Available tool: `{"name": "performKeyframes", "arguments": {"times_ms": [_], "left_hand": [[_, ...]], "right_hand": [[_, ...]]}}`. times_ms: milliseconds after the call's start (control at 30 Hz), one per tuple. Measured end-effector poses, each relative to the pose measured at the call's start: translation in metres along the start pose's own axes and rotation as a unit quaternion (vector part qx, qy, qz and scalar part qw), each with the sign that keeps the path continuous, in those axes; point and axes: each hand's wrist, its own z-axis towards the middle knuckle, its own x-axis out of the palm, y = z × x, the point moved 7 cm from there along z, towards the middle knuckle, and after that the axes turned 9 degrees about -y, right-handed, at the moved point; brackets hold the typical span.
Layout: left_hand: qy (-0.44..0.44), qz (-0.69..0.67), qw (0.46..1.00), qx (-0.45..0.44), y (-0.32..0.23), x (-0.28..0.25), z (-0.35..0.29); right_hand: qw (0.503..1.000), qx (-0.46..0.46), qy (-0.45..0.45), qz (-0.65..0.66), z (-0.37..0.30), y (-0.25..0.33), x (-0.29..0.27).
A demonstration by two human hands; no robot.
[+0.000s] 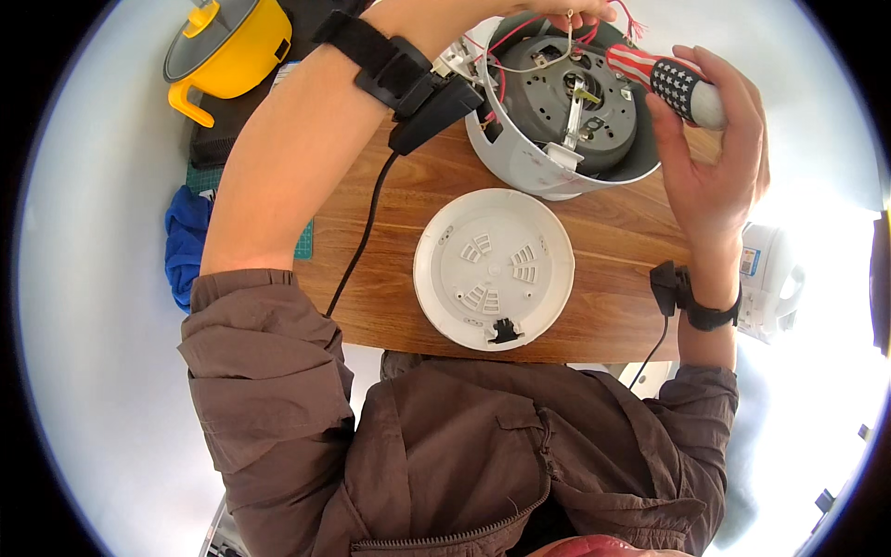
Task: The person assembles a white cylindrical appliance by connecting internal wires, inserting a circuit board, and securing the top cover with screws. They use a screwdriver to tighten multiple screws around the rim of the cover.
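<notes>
Nearest me is the brown zipped jacket [445,446], its sleeves pushed up toward the elbows. Just beyond it, a round off-white cover [494,271] lies on the wooden table [608,278], showing three groups of slots and a dark patch near its near edge. To the right I see a pale, handled container [759,278], partly lost in glare; to the left, a blue cloth [186,237] sits near a strip of green mat [303,241]. Black straps with small devices circle both forearms.

Farther out, my right hand [722,148] grasps a striped and starred tool handle [670,82] between thumb and fingers, its red-and-white end over the rim of a round appliance housing [520,158]. That housing stands on the table beyond the cover, open upward, with a grey metal disc [529,97] and a pale bracket [573,125] inside. My left hand [583,13], cut off by the upper edge, is over its far side among red wires [631,26] and a white wire [548,65]; I cannot tell whether its fingers grip one. At far left stands a yellow pot [249,60] with a grey lid.
</notes>
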Motion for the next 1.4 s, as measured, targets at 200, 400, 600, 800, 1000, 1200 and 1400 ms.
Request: {"name": "performKeyframes", "arguments": {"times_ms": [200,400,600,800,1000,1200,1400], "left_hand": [[-0.012,0.007,1.0,0.002,0.004,-0.005,-0.001],[-0.022,0.025,0.999,0.039,0.002,-0.002,0.003],[-0.037,0.026,0.998,0.041,0.003,-0.004,-0.001],[-0.056,0.033,0.997,0.049,0.013,0.0,0.008],[-0.114,0.093,0.986,0.08,0.025,-0.008,0.014],[-0.11,0.105,0.981,0.124,0.031,-0.006,0.012],[-0.105,0.173,0.965,0.164,0.028,-0.006,0.005]], "right_hand": [[1.0,0.015,0.002,0.024,0.002,-0.002,0.005],[0.998,-0.037,0.019,0.036,0.008,0.007,0.006],[0.991,-0.115,0.058,0.034,0.022,0.018,0.019],[0.999,0.008,0.043,-0.013,0.016,-0.007,0.018],[0.998,0.034,0.008,0.054,0.02,-0.012,0.008],[0.997,-0.006,0.012,0.075,0.023,-0.014,0.008],[0.996,-0.09,-0.014,0.022,0.032,0.004,0.006]]}}
